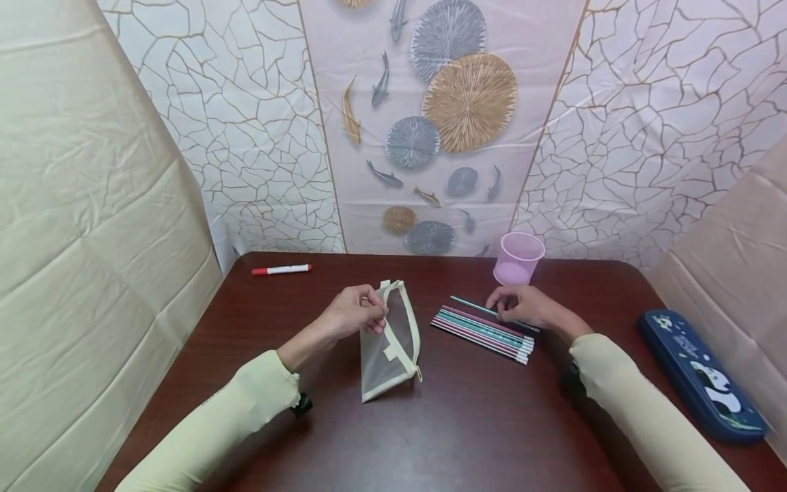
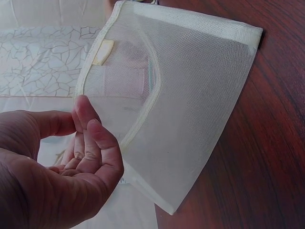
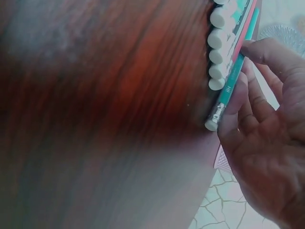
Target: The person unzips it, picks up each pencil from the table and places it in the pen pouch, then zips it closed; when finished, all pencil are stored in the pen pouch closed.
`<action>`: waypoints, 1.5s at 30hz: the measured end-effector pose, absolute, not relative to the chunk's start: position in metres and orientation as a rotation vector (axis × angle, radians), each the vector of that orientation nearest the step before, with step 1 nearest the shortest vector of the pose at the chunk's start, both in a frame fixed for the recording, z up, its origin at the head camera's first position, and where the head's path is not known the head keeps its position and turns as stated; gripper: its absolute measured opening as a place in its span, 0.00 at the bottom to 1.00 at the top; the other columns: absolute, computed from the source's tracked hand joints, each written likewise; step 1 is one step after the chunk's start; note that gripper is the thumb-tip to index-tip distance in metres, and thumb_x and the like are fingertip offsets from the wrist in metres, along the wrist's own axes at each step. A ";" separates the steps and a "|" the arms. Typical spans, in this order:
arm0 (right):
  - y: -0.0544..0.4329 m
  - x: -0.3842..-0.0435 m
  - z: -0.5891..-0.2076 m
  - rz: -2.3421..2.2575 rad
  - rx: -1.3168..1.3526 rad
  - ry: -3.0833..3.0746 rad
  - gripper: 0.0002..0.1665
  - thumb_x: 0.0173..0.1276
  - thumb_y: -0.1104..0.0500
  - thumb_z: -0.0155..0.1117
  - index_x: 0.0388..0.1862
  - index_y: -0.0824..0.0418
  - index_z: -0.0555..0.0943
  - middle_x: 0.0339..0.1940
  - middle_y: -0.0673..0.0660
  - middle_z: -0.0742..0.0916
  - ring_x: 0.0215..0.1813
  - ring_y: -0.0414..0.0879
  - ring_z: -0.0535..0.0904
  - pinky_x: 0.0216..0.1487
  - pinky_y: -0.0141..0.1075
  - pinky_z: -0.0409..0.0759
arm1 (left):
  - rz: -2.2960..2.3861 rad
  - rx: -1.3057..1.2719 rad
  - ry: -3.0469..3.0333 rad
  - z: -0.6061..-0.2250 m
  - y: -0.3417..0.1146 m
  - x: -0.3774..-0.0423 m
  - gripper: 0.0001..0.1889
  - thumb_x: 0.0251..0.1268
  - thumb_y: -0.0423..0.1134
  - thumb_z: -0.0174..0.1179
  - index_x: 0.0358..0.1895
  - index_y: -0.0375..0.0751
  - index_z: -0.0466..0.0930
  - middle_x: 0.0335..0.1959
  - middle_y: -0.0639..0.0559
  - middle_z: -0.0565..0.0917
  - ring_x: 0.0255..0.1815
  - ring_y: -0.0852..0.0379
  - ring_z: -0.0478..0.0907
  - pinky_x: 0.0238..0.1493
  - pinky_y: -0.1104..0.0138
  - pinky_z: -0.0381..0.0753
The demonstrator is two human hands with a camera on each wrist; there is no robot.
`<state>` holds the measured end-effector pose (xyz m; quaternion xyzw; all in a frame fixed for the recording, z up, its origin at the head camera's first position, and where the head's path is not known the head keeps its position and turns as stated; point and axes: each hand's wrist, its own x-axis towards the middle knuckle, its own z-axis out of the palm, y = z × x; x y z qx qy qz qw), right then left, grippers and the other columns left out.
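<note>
My left hand [image 1: 359,312] pinches the edge of a cream mesh zip pouch [image 1: 381,362], between thumb and fingertips. The pouch stands propped on the table with its zip mouth spread. In the left wrist view the mesh [image 2: 190,95] is see-through, and a small fabric tab [image 2: 103,52] sits by the rim. My right hand [image 1: 522,305] pinches a teal pencil [image 1: 470,304] lying beside the others. Up close, this pencil [image 3: 232,83] has a white eraser and "HB" on its barrel. Right alongside lies a row of several pencils [image 1: 482,333], erasers toward the right.
A pink mesh cup [image 1: 518,260] stands at the back edge, behind my right hand. On the right side lies a dark blue panda pencil case [image 1: 701,376]. A red-capped marker [image 1: 281,270] rests at the back left of the brown table [image 1: 393,444].
</note>
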<state>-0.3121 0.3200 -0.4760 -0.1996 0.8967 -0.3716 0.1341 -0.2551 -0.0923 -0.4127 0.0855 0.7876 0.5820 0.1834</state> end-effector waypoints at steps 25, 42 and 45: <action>0.297 -0.313 -0.459 -0.694 -0.663 2.867 0.19 0.53 0.67 0.77 0.43 0.56 0.82 0.29 0.50 0.83 0.34 0.43 0.77 0.38 0.38 0.76 | 1.667 0.255 2.170 -0.416 -0.090 -0.253 0.02 0.73 0.28 0.60 0.42 0.33 0.76 0.26 0.48 0.88 0.25 0.59 0.86 0.36 0.62 0.90; 0.215 -0.269 -0.404 -1.425 -0.796 2.844 0.27 0.57 0.74 0.67 0.57 0.64 0.78 0.42 0.61 0.86 0.42 0.49 0.85 0.44 0.33 0.85 | 1.659 0.262 2.169 -0.417 -0.088 -0.254 0.03 0.73 0.28 0.59 0.43 0.32 0.76 0.26 0.48 0.88 0.25 0.58 0.86 0.39 0.58 0.92; 0.198 -0.259 -0.403 -1.660 -0.749 2.702 0.27 0.61 0.76 0.64 0.60 0.65 0.76 0.43 0.66 0.85 0.41 0.53 0.86 0.41 0.34 0.87 | 1.666 0.266 2.165 -0.418 -0.087 -0.254 0.03 0.72 0.27 0.60 0.43 0.33 0.76 0.25 0.48 0.88 0.25 0.58 0.86 0.40 0.57 0.92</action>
